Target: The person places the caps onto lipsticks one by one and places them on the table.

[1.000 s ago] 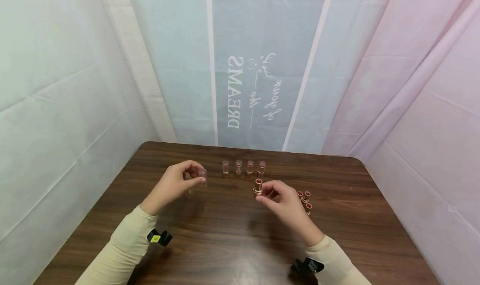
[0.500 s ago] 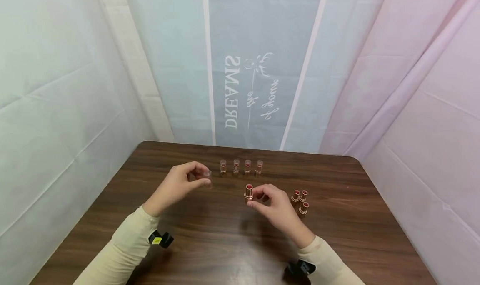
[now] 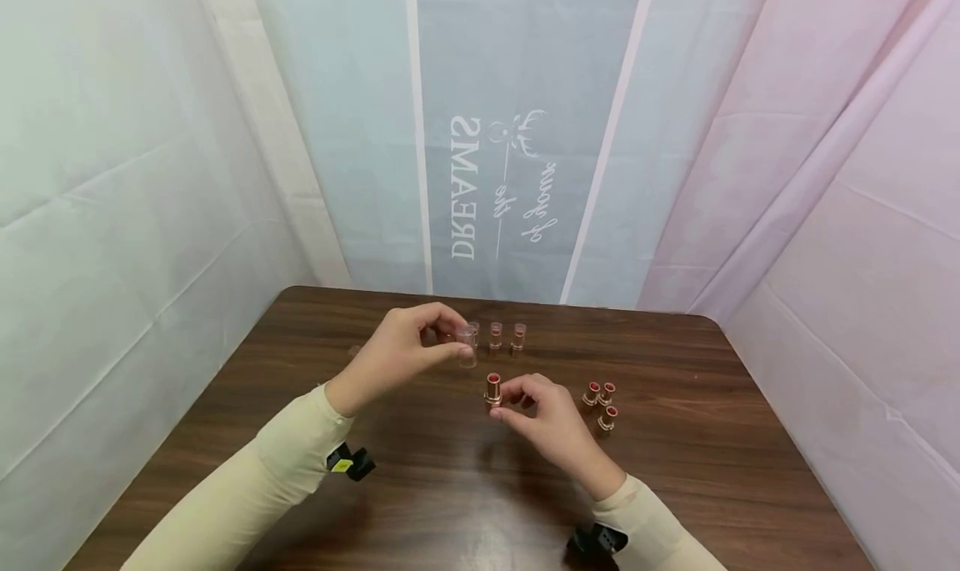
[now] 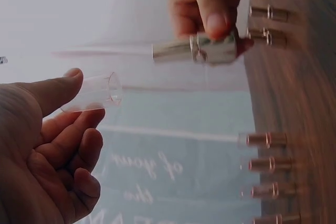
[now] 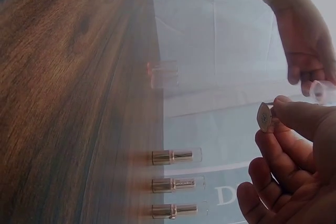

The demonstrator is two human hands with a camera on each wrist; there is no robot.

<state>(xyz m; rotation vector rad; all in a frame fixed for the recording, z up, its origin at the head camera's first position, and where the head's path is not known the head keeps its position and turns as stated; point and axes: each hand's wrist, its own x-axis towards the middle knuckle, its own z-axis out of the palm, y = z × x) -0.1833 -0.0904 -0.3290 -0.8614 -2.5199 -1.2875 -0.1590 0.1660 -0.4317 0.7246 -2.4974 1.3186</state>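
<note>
Between the thumb and fingers of my left hand is a clear cap, its open end facing the lipstick in the left wrist view. My right hand pinches an uncapped gold lipstick near its base, upright above the table, its red tip showing in the head view. Cap and lipstick are apart, with the cap higher and slightly to the left. From the right wrist view only the lipstick's base end shows; my fingers cover part of it.
Several capped lipsticks stand in a row at the back of the brown wooden table; my left hand hides part of the row. Three uncapped lipsticks stand at the right. Loose clear caps stand beyond the row in the right wrist view.
My left hand has carried the clear cap rightward, close to the lipstick. My right hand has moved left and slightly toward me with the lipstick, then nearly stopped.
</note>
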